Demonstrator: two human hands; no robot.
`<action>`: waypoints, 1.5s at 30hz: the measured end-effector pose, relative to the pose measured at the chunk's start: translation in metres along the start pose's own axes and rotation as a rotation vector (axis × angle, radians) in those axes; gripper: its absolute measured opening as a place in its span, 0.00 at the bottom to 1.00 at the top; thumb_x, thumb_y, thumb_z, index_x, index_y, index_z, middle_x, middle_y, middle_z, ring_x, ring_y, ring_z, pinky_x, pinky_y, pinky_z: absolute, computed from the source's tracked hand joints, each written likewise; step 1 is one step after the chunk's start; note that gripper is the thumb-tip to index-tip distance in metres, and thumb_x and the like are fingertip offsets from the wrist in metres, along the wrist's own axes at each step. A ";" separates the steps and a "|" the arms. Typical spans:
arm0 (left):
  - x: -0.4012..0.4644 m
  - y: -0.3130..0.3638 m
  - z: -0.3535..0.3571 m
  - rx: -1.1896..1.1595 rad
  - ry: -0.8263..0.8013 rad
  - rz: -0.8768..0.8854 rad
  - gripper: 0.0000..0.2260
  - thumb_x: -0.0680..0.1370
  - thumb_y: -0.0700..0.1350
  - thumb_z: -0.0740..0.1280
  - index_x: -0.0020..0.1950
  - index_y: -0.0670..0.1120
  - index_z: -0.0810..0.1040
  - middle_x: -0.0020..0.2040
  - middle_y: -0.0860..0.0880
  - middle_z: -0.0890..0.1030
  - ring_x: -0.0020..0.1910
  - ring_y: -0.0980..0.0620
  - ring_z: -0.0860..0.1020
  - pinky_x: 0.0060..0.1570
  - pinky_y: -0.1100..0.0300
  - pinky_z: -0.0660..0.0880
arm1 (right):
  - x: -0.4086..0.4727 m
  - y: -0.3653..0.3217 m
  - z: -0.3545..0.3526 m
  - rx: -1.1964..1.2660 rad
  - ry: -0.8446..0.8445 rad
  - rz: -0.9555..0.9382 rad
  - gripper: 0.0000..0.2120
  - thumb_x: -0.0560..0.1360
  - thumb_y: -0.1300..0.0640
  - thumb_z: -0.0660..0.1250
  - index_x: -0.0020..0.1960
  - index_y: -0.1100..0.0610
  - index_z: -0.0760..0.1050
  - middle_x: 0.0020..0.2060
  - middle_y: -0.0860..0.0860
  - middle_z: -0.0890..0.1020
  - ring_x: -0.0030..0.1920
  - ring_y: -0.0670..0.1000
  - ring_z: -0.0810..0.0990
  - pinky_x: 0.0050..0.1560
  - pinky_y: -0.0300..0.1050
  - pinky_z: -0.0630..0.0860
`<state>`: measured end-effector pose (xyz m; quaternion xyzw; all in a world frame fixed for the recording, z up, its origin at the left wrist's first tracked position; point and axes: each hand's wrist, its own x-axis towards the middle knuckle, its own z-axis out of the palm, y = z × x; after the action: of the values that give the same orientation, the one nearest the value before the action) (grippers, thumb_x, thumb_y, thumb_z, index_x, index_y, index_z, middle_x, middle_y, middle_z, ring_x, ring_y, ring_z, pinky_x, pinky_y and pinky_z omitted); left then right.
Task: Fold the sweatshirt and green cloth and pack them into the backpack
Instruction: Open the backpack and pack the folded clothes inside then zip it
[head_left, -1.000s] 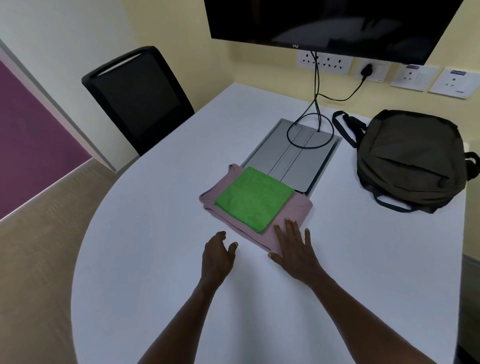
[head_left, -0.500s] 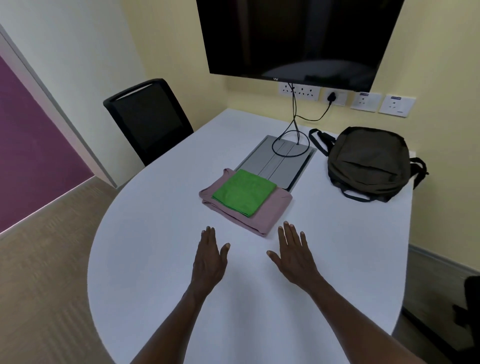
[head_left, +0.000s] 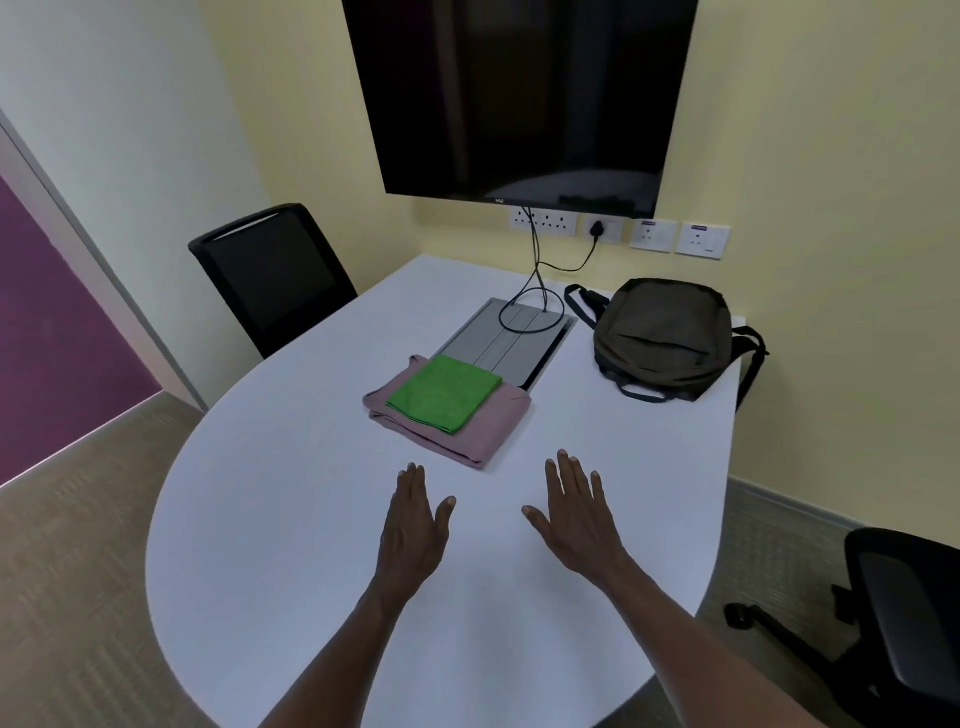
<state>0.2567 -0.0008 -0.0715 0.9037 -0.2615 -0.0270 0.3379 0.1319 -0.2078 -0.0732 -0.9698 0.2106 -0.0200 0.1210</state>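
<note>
Both hands flat, fingers straight, palms down over near part of white table (head_left: 270, 519), holding nothing: left hand (head_left: 413, 525) and right hand (head_left: 576, 519) side by side w/ a gap between, both near of the clothes and not touching them. Pink sweatshirt (head_left: 483, 431) folded at table centre, green cloth (head_left: 444, 392) folded on top of it, toward its far-left part. Far edge of sweatshirt overlapping grey panel (head_left: 514, 338) set in table; 2 black cables (head_left: 537, 270) dropping onto panel from wall. Backpack (head_left: 662, 338) lying far right on table, well apart from sweatshirt, looks closed. Black TV (head_left: 519, 93) on far wall, chair (head_left: 270, 275) far left, another chair (head_left: 898, 597) near right.
</note>
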 end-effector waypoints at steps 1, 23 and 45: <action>0.000 0.006 0.003 0.001 0.003 0.001 0.31 0.83 0.53 0.59 0.80 0.38 0.53 0.81 0.42 0.54 0.80 0.47 0.51 0.77 0.55 0.50 | -0.002 0.006 -0.004 0.007 0.004 -0.006 0.53 0.69 0.28 0.22 0.80 0.61 0.48 0.80 0.60 0.47 0.80 0.58 0.47 0.76 0.55 0.38; 0.031 0.197 0.144 -0.015 0.107 -0.087 0.30 0.83 0.52 0.61 0.79 0.38 0.56 0.80 0.40 0.58 0.79 0.44 0.56 0.77 0.51 0.55 | 0.017 0.246 -0.073 -0.039 0.000 -0.014 0.57 0.62 0.28 0.14 0.80 0.58 0.40 0.80 0.58 0.41 0.80 0.57 0.42 0.77 0.58 0.39; 0.139 0.232 0.199 -0.005 0.004 0.000 0.31 0.83 0.53 0.59 0.79 0.36 0.57 0.80 0.39 0.58 0.80 0.43 0.55 0.76 0.52 0.54 | 0.113 0.325 -0.100 -0.024 0.073 0.105 0.36 0.82 0.39 0.53 0.80 0.60 0.48 0.80 0.60 0.49 0.79 0.59 0.50 0.76 0.60 0.49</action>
<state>0.2265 -0.3354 -0.0622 0.9030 -0.2608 -0.0259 0.3405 0.0943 -0.5638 -0.0565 -0.9575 0.2657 -0.0463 0.1025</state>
